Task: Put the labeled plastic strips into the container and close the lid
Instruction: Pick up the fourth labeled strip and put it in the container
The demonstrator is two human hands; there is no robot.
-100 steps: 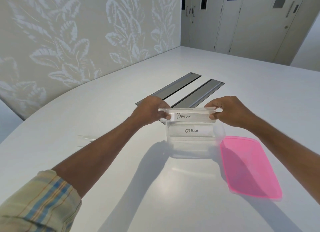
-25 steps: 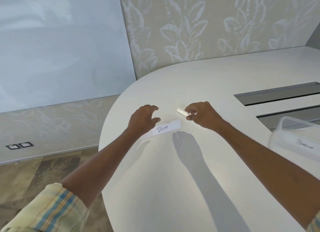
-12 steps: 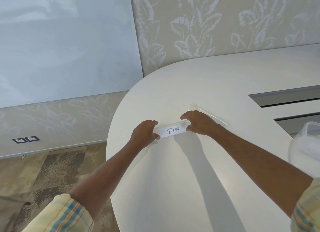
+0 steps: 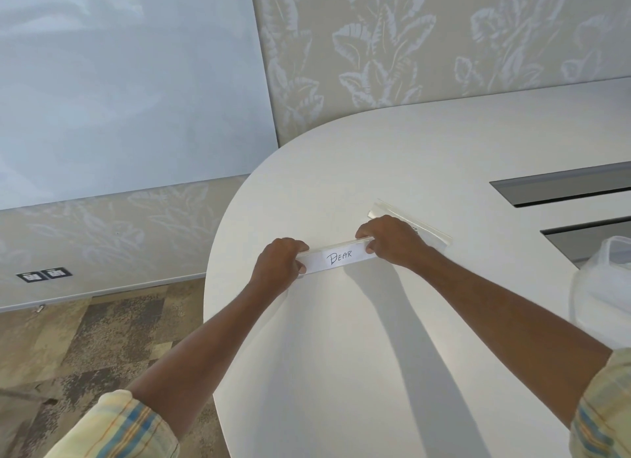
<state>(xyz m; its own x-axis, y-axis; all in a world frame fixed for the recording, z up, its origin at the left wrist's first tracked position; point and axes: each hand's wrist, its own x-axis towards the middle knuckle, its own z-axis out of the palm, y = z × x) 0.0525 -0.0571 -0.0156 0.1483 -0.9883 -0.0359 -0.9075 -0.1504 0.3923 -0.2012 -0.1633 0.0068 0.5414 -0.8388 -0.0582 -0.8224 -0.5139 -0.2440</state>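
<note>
A clear plastic strip with a white label reading "BEAR" [image 4: 338,257] sits just above the white table [image 4: 341,355], held by both ends. My left hand [image 4: 278,264] pinches its left end and my right hand [image 4: 392,240] pinches its right end. A second clear strip [image 4: 426,227] lies flat on the table behind my right hand, partly hidden by it. The clear plastic container [image 4: 604,286] shows only partly at the right edge. The lid is out of view.
Two dark recessed slots [image 4: 560,187] are set into the table at the right. The table's rounded edge [image 4: 218,239] runs close to my left hand, with patterned carpet [image 4: 85,348] below and a leaf-patterned wall [image 4: 375,47] behind.
Four seconds ago both hands held the PENGUIN strip over the container. The view has since turned left, and both hands have closed on the ends of the BEAR strip.
</note>
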